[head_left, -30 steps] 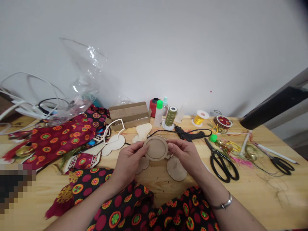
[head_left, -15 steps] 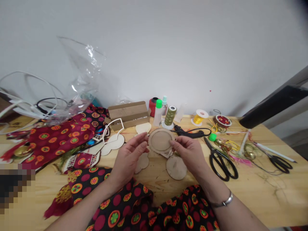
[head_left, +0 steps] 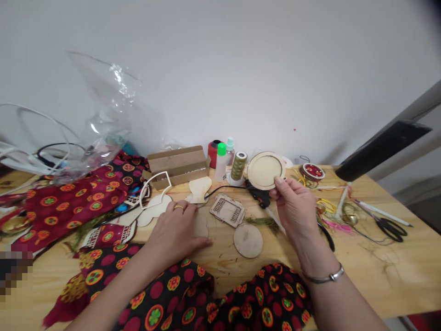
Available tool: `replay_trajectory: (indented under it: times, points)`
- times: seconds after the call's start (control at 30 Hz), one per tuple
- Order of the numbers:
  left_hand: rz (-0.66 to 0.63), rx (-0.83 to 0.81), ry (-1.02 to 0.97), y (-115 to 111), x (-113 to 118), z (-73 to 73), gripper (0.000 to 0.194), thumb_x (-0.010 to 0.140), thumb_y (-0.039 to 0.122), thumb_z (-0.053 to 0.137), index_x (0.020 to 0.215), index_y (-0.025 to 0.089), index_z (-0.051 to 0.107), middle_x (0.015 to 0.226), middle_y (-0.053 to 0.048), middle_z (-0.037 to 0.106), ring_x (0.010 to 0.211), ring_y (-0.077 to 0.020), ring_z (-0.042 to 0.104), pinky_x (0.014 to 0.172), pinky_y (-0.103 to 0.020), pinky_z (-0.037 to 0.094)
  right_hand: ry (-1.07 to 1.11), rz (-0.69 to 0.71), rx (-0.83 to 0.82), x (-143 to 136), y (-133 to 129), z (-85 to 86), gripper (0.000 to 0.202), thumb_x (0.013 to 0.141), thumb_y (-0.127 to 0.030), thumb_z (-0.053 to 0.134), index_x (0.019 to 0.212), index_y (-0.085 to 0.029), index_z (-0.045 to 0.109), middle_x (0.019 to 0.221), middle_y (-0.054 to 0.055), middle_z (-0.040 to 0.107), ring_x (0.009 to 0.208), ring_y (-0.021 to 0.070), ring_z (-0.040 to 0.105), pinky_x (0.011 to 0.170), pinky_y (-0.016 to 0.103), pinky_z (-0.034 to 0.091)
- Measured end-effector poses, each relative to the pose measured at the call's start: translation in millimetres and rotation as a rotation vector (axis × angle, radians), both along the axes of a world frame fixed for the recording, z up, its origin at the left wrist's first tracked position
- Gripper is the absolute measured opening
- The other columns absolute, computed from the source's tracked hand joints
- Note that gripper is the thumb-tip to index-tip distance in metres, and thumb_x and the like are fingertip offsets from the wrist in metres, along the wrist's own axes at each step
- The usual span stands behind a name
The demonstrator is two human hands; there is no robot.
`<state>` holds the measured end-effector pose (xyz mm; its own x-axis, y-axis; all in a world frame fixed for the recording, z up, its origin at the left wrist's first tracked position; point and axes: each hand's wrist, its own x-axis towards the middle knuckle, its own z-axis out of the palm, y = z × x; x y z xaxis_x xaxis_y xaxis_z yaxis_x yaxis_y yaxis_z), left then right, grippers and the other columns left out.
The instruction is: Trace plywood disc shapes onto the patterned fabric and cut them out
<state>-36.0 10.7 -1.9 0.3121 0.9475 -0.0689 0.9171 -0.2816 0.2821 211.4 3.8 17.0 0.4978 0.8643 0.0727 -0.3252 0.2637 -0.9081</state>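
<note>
My right hand (head_left: 294, 204) pinches the lower right edge of a round wooden frame (head_left: 266, 170), held up above the table in front of the yellow spool. My left hand (head_left: 179, 230) rests palm down over a pale scalloped wooden piece (head_left: 200, 228), its thumb stretched out to the right; whether it grips the piece is hidden. Between the hands lie a squarish cut-out wooden piece (head_left: 227, 210) and, below it, a plain wooden disc (head_left: 248, 241). A pale shaped piece (head_left: 199, 189) lies behind my left hand.
Patterned fabric (head_left: 165, 299) covers the table's front edge, with more at the left. Behind stand a cardboard box (head_left: 177, 168), a green-capped bottle (head_left: 221, 163) and a green thread spool (head_left: 239, 166). A glue gun (head_left: 260, 196) lies near my right hand; scissors (head_left: 391, 229) lie farther right.
My right hand has raised the round frame up and to the right. My left hand has moved down onto the scalloped piece. The squarish piece now shows fully.
</note>
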Motion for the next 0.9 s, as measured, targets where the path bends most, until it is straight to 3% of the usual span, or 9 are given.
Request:
replay_trajectory:
  times: [0.17,0.53,0.63,0.77,0.9]
  points:
    - [-0.062,-0.029,0.141,-6,-1,4.4,0.067,0.06,0.061,0.065,0.111,0.017,0.059,0.118,-0.019,0.056,0.111,-0.0405,0.045,0.081,-0.049,0.041,-0.024,0.018,-0.005,-2,0,-1.8,0.028,0.058,-0.034,0.082,0.058,-0.016,0.061,0.052,-0.005,0.052,0.048,0.0066,0.044,0.047,0.02,0.035]
    - [-0.037,-0.004,0.069,-8,0,-1.2,0.053,0.062,0.051,0.068,0.098,0.015,0.054,0.107,-0.018,0.058,0.104,-0.0376,0.051,0.08,-0.046,0.042,-0.041,0.078,-0.024,-5,0,-11.2,0.03,0.062,-0.037,0.082,0.06,-0.016,0.06,0.053,-0.005,0.052,0.049,0.0066,0.042,0.048,0.021,0.032]
    - [0.036,-0.039,-0.099,-9,1,-2.2,0.044,0.066,0.041,0.066,0.099,0.017,0.052,0.095,-0.013,0.061,0.095,-0.0352,0.056,0.077,-0.043,0.042,-0.037,0.094,-0.035,-7,0,-12.5,0.03,0.063,-0.037,0.082,0.061,-0.016,0.06,0.053,-0.005,0.052,0.05,0.0069,0.042,0.05,0.021,0.033]
    - [0.249,-0.103,-0.681,-5,1,-3.4,0.033,0.063,0.028,0.066,0.094,0.023,0.055,0.094,-0.006,0.063,0.095,-0.0316,0.058,0.085,-0.042,0.038,-0.032,0.106,-0.044,-8,-1,-11.9,0.03,0.063,-0.036,0.081,0.06,-0.016,0.059,0.052,-0.005,0.051,0.049,0.0073,0.039,0.05,0.022,0.032]
    - [0.336,-0.187,-0.973,-1,3,-5.8,0.034,0.065,0.033,0.067,0.097,0.024,0.06,0.095,-0.005,0.067,0.096,-0.0276,0.059,0.087,-0.038,0.041,-0.023,0.128,-0.047,-8,-2,-9.9,0.031,0.063,-0.036,0.081,0.058,-0.017,0.058,0.051,-0.005,0.048,0.049,0.0078,0.038,0.049,0.023,0.031]
